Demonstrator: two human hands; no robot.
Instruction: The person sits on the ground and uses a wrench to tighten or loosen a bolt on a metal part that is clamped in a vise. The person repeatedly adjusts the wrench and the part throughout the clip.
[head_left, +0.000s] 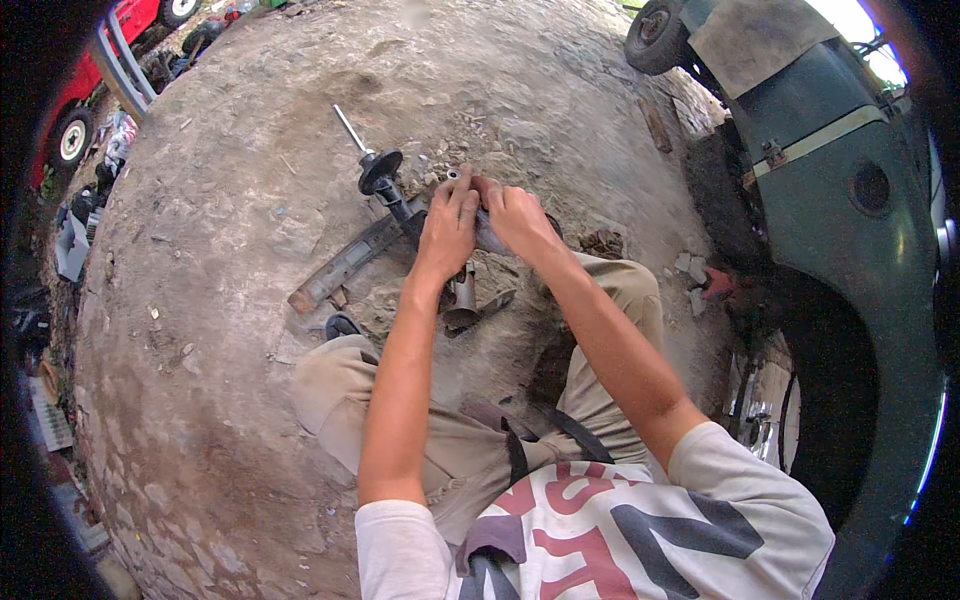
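Note:
My left hand (449,228) and my right hand (519,220) meet in front of my crossed legs, fingers bent together around a small part. Most of that part is hidden by the fingers; a round metal end with a hole (453,175) shows just past the left fingertips. A grey metal body (488,236) is partly visible between the hands. Beside my left hand, a black strut (383,175) with a bright rod tilts away to the far left. Below the hands stands a short metal tube (463,302).
A long rusty metal bar (345,265) lies on the rough dirt ground left of the hands. A dark green vehicle body (825,190) rises close on the right. Broken rubble (692,270) lies near it. At the far left are a red vehicle (85,90) and assorted clutter.

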